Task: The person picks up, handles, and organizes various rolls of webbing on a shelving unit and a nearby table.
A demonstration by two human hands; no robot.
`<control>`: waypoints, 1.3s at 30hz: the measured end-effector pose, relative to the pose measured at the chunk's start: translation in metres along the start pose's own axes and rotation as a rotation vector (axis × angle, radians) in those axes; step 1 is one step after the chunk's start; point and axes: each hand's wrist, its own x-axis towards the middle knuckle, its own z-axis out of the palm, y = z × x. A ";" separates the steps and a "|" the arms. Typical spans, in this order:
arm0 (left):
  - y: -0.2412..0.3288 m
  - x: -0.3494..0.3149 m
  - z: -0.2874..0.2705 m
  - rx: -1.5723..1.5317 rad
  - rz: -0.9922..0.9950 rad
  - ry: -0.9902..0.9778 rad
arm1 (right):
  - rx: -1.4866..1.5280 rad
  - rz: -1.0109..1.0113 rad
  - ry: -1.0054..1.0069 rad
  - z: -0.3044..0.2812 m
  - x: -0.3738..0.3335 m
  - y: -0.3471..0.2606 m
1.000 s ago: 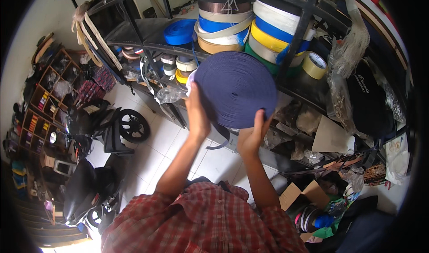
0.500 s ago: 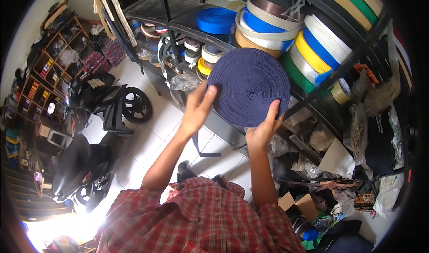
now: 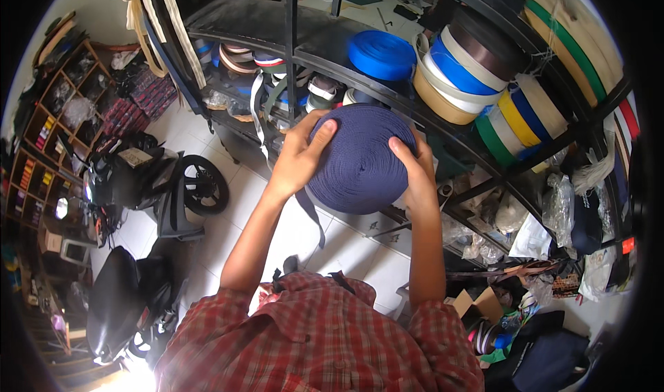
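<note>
A thick, round, navy-blue roll of woven strap (image 3: 360,162) is held up in front of the person's body, above the floor and before the shelf, with its flat spiral face turned toward the camera. The left hand (image 3: 299,155) is clamped on the left edge of this roll, and its thumb lies on the face. The right hand (image 3: 417,174) grips the opposite edge, also with the thumb on the face; the other fingers of both hands are mostly hidden behind. From the lower left of the roll, a loose navy-blue strap end (image 3: 312,220) hangs down.

Behind the roll stands a black metal shelf (image 3: 238,29). On it lies a bright blue round roll of strap (image 3: 382,54), and just to the right of it, a stack of brown, white, blue and tan rolls (image 3: 465,74). Farther right there is another stack, with yellow and green bands (image 3: 519,119).

Below is a white tiled floor (image 3: 238,215). At the left stand a black motorbike wheel (image 3: 205,184) and, beyond, a brown wooden rack with compartments (image 3: 43,139).
</note>
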 end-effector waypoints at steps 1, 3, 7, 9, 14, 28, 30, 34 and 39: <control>-0.005 0.004 -0.007 -0.024 0.021 0.050 | -0.069 -0.066 -0.002 0.007 0.006 0.004; -0.018 0.008 -0.024 -0.034 -0.080 0.145 | -0.141 -0.131 0.007 0.023 0.012 0.012; -0.033 0.019 -0.039 -0.083 -0.052 0.188 | 0.062 -0.279 0.283 0.066 0.006 0.024; -0.029 0.031 -0.047 -0.062 0.056 0.213 | 0.171 -0.287 0.299 0.078 0.006 0.029; -0.024 0.045 -0.072 0.048 0.170 -0.025 | -0.336 -0.233 -0.040 0.065 0.014 0.000; -0.056 0.034 -0.075 -0.268 0.037 0.061 | 0.031 -0.483 0.517 0.083 0.027 0.027; -0.050 0.035 -0.067 -0.274 0.070 0.129 | 0.082 -0.476 0.567 0.089 0.028 0.039; -0.049 0.040 -0.053 -0.278 0.070 0.282 | 0.359 -0.334 0.717 0.116 0.022 0.055; -0.055 0.060 -0.089 -0.234 -0.067 0.098 | 0.323 -0.233 0.327 0.090 0.008 0.057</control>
